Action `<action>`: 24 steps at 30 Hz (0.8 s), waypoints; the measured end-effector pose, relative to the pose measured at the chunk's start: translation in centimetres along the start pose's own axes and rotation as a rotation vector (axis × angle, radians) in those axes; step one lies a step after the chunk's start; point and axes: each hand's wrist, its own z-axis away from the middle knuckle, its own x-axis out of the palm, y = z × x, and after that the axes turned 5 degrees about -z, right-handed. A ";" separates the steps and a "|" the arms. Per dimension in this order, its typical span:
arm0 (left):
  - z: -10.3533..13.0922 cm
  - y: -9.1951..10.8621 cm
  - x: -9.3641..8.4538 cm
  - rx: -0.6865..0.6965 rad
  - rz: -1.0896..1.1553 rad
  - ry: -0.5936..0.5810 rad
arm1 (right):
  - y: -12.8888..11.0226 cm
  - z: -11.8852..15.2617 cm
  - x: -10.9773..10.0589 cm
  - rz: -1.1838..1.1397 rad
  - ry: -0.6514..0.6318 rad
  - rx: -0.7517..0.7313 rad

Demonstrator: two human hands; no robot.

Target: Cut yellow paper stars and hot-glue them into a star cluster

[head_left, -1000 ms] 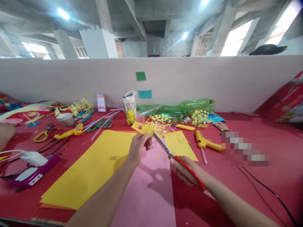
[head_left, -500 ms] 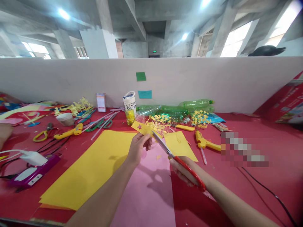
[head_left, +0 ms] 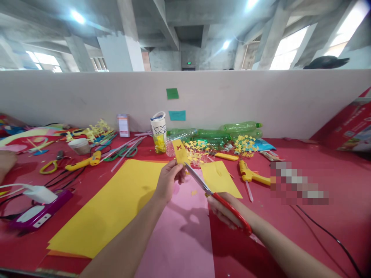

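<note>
Between the fingertips of my left hand is a small strip of yellow paper, raised above the table, with a star-shaped hole near its upper end. My right hand grips the red handles of a pair of scissors. Their blade tips meet the lower edge of the strip, close to my left fingertips. Underneath lies a pink sheet with a small yellow scrap on it. Large yellow sheets are stacked to the left, and a smaller yellow sheet lies to the right.
Yellow star cutouts cluster behind my hands, near green plastic bottles. Yellow glue guns lie at right and left. A purple power strip sits at left, and another person's hand shows at the left edge.
The yellow strip has turned in my left fingers from slanting leftward to nearly upright. The scissors and my right hand have hardly moved.
</note>
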 end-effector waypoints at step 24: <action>-0.2 -0.1 -0.5 0.028 0.020 -0.055 | 0.1 0.2 -0.2 -0.018 -0.044 0.018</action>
